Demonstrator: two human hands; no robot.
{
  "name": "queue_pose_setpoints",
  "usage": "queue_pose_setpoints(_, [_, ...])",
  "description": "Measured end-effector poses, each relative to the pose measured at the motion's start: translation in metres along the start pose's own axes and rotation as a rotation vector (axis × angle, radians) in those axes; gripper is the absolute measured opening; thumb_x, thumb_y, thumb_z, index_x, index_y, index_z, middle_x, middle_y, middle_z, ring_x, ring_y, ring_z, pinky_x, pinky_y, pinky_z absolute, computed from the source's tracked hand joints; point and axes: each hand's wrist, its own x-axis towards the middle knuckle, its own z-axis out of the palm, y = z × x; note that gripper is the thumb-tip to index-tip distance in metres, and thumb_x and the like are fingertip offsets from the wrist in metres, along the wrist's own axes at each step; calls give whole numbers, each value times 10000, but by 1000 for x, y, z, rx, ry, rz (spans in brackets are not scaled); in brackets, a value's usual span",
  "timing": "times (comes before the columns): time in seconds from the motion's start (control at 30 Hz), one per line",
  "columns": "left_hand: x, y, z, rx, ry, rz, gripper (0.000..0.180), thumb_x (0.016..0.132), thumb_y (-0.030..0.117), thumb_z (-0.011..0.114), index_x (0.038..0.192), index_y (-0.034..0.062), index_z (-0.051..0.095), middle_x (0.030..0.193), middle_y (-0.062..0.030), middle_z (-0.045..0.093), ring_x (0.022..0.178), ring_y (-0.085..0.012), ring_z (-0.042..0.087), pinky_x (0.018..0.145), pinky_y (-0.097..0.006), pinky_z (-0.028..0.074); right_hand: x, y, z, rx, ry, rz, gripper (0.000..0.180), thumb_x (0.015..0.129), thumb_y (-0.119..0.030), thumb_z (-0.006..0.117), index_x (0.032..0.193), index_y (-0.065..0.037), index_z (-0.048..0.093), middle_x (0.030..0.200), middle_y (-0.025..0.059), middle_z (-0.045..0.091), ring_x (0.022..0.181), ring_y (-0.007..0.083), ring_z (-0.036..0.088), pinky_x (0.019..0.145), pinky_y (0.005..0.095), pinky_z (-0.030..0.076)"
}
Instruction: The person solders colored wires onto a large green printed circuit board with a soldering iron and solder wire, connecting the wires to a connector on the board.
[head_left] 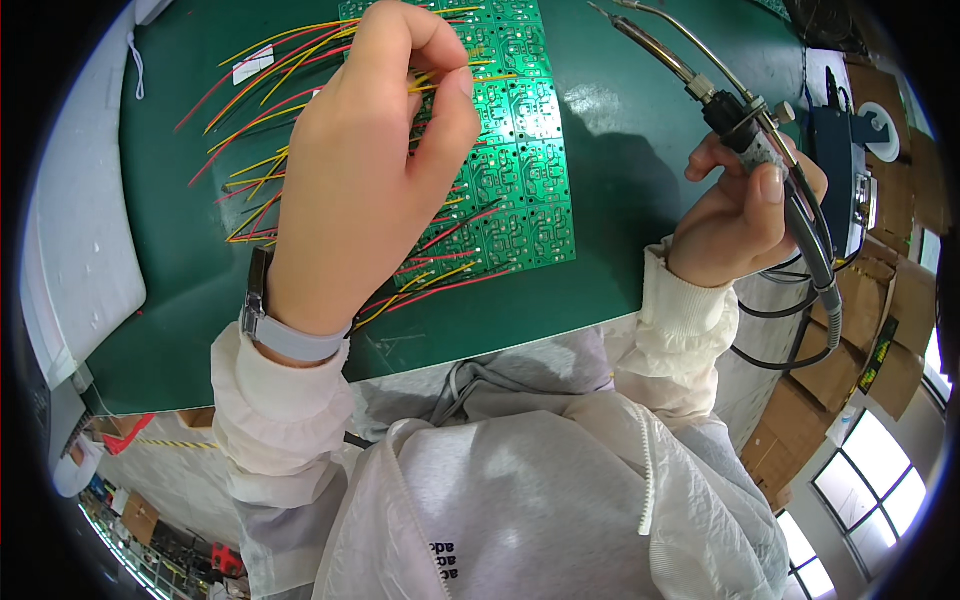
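Observation:
A green circuit board panel (525,150) lies on a dark green mat (620,170), with several red and yellow wires (260,110) fanning off its left side. My left hand (365,170) is over the board, thumb and fingers pinched on a yellow wire near the upper middle. My right hand (745,215) is off to the right of the board, gripping a soldering iron (700,85) by its black handle. The iron's metal tip points up and left, raised clear of the board. A watch sits on my left wrist.
A dark box-shaped unit (838,165) stands at the right edge of the mat, with black cables (800,330) looping below it. Cardboard sheets (880,320) lie on the floor at right. A pale surface (85,240) borders the mat on the left.

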Motion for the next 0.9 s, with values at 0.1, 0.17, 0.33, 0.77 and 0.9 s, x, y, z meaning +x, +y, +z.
queue_pose_setpoints(0.1, [3, 5, -1, 86, -23, -34, 89, 862, 23, 507, 938, 10, 462, 775, -18, 555, 557, -28, 383, 518, -148, 322, -1, 0, -1, 1, -6, 7, 327, 783, -238, 575, 903, 29, 432, 706, 184, 570, 491, 192, 547, 429, 271, 455])
queue_pose_setpoints(0.17, [1, 6, 4, -23, 66, -12, 114, 854, 21, 519, 961, 11, 480, 779, -16, 561, 550, -30, 368, 509, -154, 319, -1, 0, 1, 14, -11, 3, 328, 785, -239, 575, 907, 30, 433, 704, 183, 571, 495, 192, 550, 430, 270, 456])
queue_pose_setpoints(0.33, [6, 27, -7, 147, -8, -100, 164, 815, 12, 567, 978, 27, 565, 795, -27, 588, 573, -54, 436, 502, -179, 344, -1, 2, -1, 7, -11, -4, 322, 784, -234, 572, 910, 30, 436, 697, 183, 571, 495, 193, 551, 431, 270, 455])
queue_pose_setpoints(0.77, [-6, 9, -4, -1, -13, 78, 197, 875, 50, 496, 1065, 1, 475, 844, -53, 580, 711, -82, 503, 632, -193, 392, -13, -6, -12, 36, -46, 57, 369, 766, -277, 589, 903, 26, 428, 725, 173, 535, 452, 191, 521, 419, 265, 442])
queue_pose_setpoints(0.9, [-4, 10, -6, -100, -56, 99, 148, 923, 55, 408, 1051, -20, 406, 876, -93, 564, 756, -91, 503, 692, -190, 395, -12, -5, -14, 47, -29, 81, 366, 763, -270, 589, 908, 27, 432, 725, 178, 532, 454, 194, 523, 418, 269, 446])
